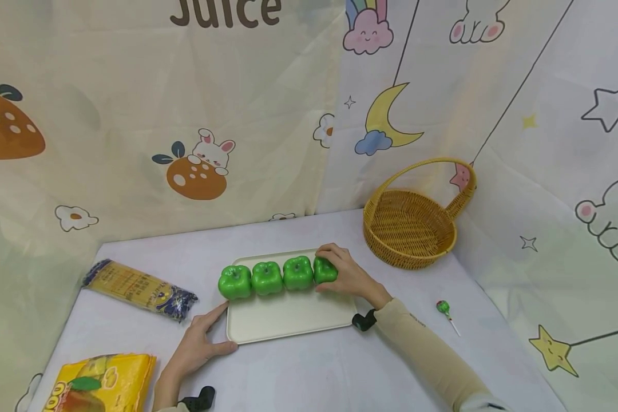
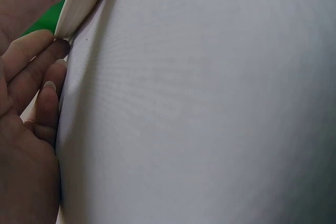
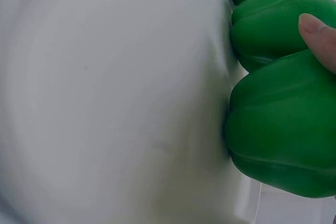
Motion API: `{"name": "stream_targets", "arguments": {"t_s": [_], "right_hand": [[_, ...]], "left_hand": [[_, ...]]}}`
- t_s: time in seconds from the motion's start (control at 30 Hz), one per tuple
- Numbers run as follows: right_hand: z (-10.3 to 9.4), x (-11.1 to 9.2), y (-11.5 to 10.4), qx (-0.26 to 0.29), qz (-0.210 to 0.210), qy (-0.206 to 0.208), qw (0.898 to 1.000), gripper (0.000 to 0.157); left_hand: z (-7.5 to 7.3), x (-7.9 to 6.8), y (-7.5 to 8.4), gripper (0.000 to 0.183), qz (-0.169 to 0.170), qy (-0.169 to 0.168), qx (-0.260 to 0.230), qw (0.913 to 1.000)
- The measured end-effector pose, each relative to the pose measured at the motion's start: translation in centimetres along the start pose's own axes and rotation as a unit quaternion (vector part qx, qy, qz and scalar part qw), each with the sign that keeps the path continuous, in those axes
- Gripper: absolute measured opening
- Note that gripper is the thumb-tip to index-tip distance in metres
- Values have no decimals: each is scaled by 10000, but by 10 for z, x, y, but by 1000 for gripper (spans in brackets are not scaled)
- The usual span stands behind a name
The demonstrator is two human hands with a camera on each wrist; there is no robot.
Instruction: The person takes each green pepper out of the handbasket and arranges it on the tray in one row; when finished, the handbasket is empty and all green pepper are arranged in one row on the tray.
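Four-lobed green bell peppers stand in a row along the far side of a cream tray (image 1: 293, 320). My right hand (image 1: 347, 274) grips the rightmost bell pepper (image 1: 324, 270), its thumb on the near side and fingers over the far side. In the right wrist view, that bell pepper (image 3: 283, 124) rests against its neighbour (image 3: 278, 24), and the thumb (image 3: 319, 38) lies on it. At the tray's left edge is my left hand (image 1: 198, 343), thumb by the near corner and fingers reaching up the side. The left wrist view shows its fingertips right at the tray rim (image 2: 79, 6).
A wicker basket (image 1: 412, 223) with a tall handle stands at the back right. A green lollipop (image 1: 444, 309) lies to the right. On the left lie a pack of dry noodles (image 1: 139, 288) and a yellow snack bag (image 1: 105, 383). Printed cloth walls (image 1: 268, 114) border the table.
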State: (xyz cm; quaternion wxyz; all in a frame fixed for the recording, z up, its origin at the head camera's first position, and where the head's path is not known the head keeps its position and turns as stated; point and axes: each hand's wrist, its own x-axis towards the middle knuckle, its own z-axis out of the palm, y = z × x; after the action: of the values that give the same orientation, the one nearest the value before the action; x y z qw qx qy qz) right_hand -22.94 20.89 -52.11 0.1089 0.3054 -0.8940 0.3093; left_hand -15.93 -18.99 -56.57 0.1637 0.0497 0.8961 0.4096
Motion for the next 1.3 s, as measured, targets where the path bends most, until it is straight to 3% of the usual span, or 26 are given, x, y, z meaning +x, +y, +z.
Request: {"name": "stream_targets", "arguments": {"t_s": [1.3], "right_hand": [[-4, -6, 3, -13, 45, 76, 10000, 82]], "left_hand": [[0, -3, 2, 105, -38, -43, -36, 10000]]}}
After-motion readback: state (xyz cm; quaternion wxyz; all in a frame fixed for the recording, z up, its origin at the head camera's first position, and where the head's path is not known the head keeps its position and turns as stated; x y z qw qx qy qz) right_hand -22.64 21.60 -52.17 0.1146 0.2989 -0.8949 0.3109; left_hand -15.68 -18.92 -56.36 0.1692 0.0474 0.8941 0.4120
